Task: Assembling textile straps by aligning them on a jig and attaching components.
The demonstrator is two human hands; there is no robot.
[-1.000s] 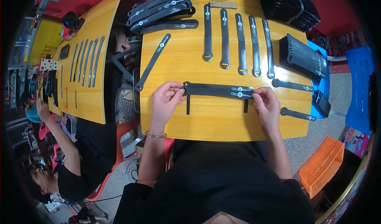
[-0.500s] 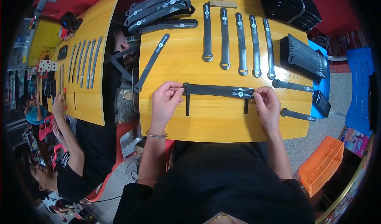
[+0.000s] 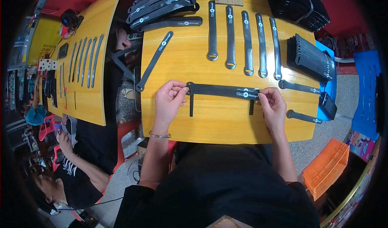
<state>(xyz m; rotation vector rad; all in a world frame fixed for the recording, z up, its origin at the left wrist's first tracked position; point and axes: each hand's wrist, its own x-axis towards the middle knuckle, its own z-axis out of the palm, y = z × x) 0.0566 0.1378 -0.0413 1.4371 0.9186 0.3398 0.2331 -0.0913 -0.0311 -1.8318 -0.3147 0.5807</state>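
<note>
A black storage strap (image 3: 218,90) is stretched level across the near part of the table between my hands. My left hand (image 3: 171,96) pinches its slotted end. At the other end, which carries white print, my right hand (image 3: 272,102) grips with thumb and fingers. A second band of print peeks out along the strap's far edge, so another strap seems to lie under it. Below it, two short black strips (image 3: 191,106) mark the tabletop. A loose strap (image 3: 155,61) lies slanted beyond my left hand. Several straps (image 3: 230,38) lie in a row farther off.
Piled straps (image 3: 165,10) fill the far left of the table (image 3: 182,127). A neat strap stack (image 3: 309,58) sits at the right, near two single straps (image 3: 299,86) and a black phone-like device (image 3: 327,106). Leftward, a person (image 3: 76,171) sits by another table; an orange basket (image 3: 326,168) stands right.
My hands and the strap keep nearly the same place; the whole view has shifted slightly. The person at the left has drawn their arms back from the other table.
</note>
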